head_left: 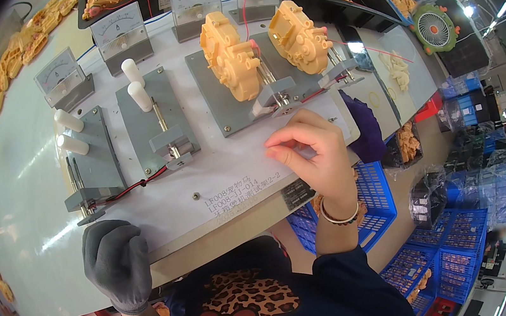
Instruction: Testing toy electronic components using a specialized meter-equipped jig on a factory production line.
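Note:
My left hand (116,259), in a grey glove, is curled closed at the table's front edge, just below the clamp of the leftmost grey test fixture (90,160). Its fingertips are hidden. My bare right hand (320,155) hovers over the white board (202,158) with thumb and forefinger together; nothing shows between them. Beyond it, two tan plastic gearbox housings (230,58) (300,40) are mounted on the right-hand fixtures, against metal pins. The second fixture from the left (155,119) has two bare white posts (139,96) and carries no housing.
Several analog panel meters (120,31) line the back of the board. Black trays (367,5) with tan parts stand behind. More tan parts (5,69) edge the table at left. A purple cloth (363,124) lies at right, a green fan (435,28) beyond, a blue crate (376,196) below.

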Available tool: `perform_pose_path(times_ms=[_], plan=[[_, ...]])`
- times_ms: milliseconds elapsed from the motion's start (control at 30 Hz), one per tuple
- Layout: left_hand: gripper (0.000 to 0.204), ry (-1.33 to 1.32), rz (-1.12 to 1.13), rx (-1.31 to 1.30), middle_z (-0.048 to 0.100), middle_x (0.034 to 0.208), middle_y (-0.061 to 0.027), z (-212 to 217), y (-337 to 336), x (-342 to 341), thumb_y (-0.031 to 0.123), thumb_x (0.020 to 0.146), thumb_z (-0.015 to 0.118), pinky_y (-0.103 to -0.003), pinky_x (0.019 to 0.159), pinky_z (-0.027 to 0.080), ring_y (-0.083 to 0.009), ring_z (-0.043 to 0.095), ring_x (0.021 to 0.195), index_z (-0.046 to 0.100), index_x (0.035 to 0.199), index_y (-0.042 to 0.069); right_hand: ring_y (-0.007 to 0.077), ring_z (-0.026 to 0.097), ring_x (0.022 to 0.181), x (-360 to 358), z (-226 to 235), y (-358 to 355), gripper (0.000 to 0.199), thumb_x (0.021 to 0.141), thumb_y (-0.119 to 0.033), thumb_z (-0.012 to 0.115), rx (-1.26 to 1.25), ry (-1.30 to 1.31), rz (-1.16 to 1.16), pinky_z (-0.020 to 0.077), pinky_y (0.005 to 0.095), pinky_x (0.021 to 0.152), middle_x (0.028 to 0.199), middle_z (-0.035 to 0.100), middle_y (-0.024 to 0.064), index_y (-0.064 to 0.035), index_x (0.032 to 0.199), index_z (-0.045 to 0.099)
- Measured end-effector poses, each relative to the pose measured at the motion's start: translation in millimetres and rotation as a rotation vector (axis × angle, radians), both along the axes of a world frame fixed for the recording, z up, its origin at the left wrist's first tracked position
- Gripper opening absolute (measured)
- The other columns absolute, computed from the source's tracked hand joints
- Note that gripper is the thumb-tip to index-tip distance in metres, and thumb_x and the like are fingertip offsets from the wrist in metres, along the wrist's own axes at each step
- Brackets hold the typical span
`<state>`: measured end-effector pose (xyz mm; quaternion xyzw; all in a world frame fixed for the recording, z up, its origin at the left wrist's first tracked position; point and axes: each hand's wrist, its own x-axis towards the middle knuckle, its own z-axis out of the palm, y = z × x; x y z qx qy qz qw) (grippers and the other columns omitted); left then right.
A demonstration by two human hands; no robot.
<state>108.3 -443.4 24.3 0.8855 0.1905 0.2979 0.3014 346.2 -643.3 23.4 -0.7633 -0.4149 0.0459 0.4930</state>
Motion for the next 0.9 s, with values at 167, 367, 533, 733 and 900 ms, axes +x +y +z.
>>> perform_pose_path(times_ms=[167, 367, 533, 733, 900], plan=[[0.011, 0.001, -0.046, 0.090, 0.057, 0.080, -0.0128, 8.2, 0.3, -0.3, 0.008, 0.077, 0.063, -0.034, 0.070, 0.044, -0.0265, 0.054, 0.076, 0.060, 0.080, -0.002, 0.0141, 0.054, 0.064, 0.8, -3.6, -3.1, 0.009, 0.073, 0.000, 0.074, -0.023, -0.284, 0.035, 0.0426, 0.0272, 0.054, 0.073, 0.058, 0.0042, -0.0030, 0.078, 0.068], [0.027, -0.067, -0.409, 0.339, 0.055, 0.074, -0.0104, 82.7, 21.2, 20.3, 0.028, 0.086, 0.060, -0.036, 0.064, 0.042, -0.0257, 0.053, 0.069, 0.057, 0.078, 0.003, 0.0161, 0.055, 0.073, 0.2, -5.5, 0.3, 0.034, 0.071, -0.002, 0.076, 0.242, -0.302, -0.010, 0.0443, 0.0277, 0.064, 0.087, 0.058, 0.0070, -0.0012, 0.102, 0.062], [0.048, -0.026, -0.551, 0.792, 0.059, 0.111, -0.0110, 110.7, 27.8, 151.3, -0.008, 0.069, 0.058, -0.041, 0.088, 0.046, -0.0302, 0.056, 0.105, 0.059, 0.114, 0.012, 0.0190, 0.054, 0.075, -7.0, -6.9, 25.7, 0.044, 0.071, -0.008, 0.075, 0.427, -0.138, -0.039, 0.0460, 0.0296, 0.069, 0.088, 0.058, 0.0093, -0.0020, 0.110, 0.055], [0.039, 0.488, -1.043, 0.996, 0.060, 0.099, -0.0055, 101.8, 34.7, 249.1, 0.005, 0.072, 0.065, -0.037, 0.089, 0.046, -0.0260, 0.058, 0.099, 0.059, 0.107, 0.019, 0.0178, 0.054, 0.069, 2.0, -9.7, 11.8, 0.026, 0.069, 0.002, 0.065, 0.465, -0.063, 0.047, 0.0447, 0.0275, 0.064, 0.080, 0.057, 0.0078, -0.0025, 0.092, 0.056], [0.035, 0.038, -0.964, 0.399, 0.062, 0.106, -0.0120, 175.1, 109.3, 271.1, 0.014, 0.078, 0.071, -0.041, 0.089, 0.048, -0.0283, 0.058, 0.101, 0.060, 0.111, 0.009, 0.0184, 0.054, 0.068, 0.7, -6.6, 12.9, 0.028, 0.067, 0.002, 0.066, 0.441, -0.058, 0.069, 0.0444, 0.0272, 0.062, 0.080, 0.056, 0.0081, -0.0034, 0.092, 0.055]])
